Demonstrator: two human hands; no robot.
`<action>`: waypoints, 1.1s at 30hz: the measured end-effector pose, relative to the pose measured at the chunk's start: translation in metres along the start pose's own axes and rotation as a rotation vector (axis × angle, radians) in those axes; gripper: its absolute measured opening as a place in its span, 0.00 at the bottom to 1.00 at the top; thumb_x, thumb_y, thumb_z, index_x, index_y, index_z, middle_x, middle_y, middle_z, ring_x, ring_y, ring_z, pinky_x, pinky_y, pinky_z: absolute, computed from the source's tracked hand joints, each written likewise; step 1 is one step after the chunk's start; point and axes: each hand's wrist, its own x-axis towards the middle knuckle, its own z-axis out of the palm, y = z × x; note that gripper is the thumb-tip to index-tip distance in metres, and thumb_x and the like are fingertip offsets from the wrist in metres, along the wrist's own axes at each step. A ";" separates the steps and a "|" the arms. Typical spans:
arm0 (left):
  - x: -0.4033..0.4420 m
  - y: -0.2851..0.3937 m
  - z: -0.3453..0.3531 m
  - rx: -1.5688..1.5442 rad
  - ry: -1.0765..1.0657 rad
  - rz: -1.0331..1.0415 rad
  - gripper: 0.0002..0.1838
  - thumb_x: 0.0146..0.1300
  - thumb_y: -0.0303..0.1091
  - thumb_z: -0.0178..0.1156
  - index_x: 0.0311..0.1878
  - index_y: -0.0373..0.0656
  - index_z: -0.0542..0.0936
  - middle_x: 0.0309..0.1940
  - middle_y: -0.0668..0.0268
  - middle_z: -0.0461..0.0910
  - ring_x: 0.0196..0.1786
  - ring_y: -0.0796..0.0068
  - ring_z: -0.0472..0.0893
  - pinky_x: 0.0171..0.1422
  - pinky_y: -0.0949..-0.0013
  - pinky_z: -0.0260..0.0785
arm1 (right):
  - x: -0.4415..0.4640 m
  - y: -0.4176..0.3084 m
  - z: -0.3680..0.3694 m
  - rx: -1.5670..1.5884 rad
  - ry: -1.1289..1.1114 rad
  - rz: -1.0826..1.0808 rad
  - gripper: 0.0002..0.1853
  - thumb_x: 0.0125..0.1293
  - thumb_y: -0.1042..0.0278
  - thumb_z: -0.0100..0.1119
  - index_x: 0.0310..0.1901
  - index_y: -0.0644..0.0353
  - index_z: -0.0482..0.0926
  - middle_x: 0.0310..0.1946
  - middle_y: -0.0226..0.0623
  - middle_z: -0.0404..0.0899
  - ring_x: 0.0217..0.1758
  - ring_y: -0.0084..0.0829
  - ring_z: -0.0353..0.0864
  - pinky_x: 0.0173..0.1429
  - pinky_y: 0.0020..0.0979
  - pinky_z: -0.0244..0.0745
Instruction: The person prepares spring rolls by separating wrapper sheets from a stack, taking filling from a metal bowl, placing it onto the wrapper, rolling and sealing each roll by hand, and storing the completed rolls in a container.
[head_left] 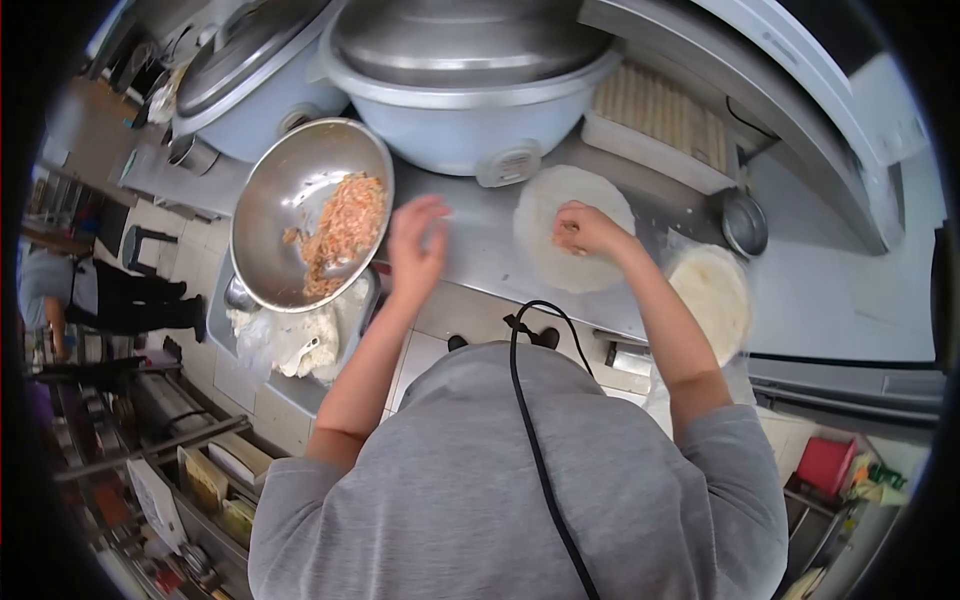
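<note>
We see our right hand (592,230) above a round white sheet (536,225), its fingers bunched narrow; we cannot tell whether they pinch anything or touch the sheet, which spreads beneath and around them on the metal counter (470,240). Our left hand (417,245), blurred, has thumb and fingers parted, with nothing that we can make out between them; just left of those fingers tilts a steel bowl (270,200) with orange-pink filling (347,225) along its near side. Beyond both hands' fingers we find a large pale-blue pot (430,120); to the right of the right fingers lie more round sheets (710,295), with a small metal bowl (743,223) just beyond them.
</note>
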 end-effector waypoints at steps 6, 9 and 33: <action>-0.006 0.004 0.126 -0.146 -0.363 0.106 0.13 0.51 0.22 0.60 0.43 0.38 0.81 0.45 0.57 0.80 0.49 0.57 0.77 0.56 0.62 0.69 | -0.047 0.023 0.014 -0.057 0.558 -0.117 0.12 0.51 0.70 0.65 0.40 0.58 0.83 0.37 0.37 0.81 0.40 0.36 0.78 0.47 0.31 0.74; -0.006 0.013 0.160 -0.233 -0.483 0.230 0.10 0.51 0.23 0.62 0.39 0.38 0.83 0.41 0.59 0.82 0.46 0.59 0.78 0.52 0.64 0.71 | -0.052 0.027 0.045 -0.142 0.613 -0.199 0.11 0.51 0.69 0.65 0.38 0.58 0.83 0.38 0.36 0.81 0.42 0.37 0.78 0.47 0.32 0.75; -0.001 -0.002 0.163 -0.129 -0.690 0.197 0.21 0.47 0.27 0.67 0.47 0.40 0.79 0.40 0.61 0.80 0.46 0.59 0.75 0.49 0.61 0.70 | -0.033 0.044 0.060 -0.095 0.667 -0.136 0.14 0.50 0.62 0.64 0.39 0.55 0.80 0.39 0.32 0.75 0.48 0.35 0.70 0.53 0.38 0.66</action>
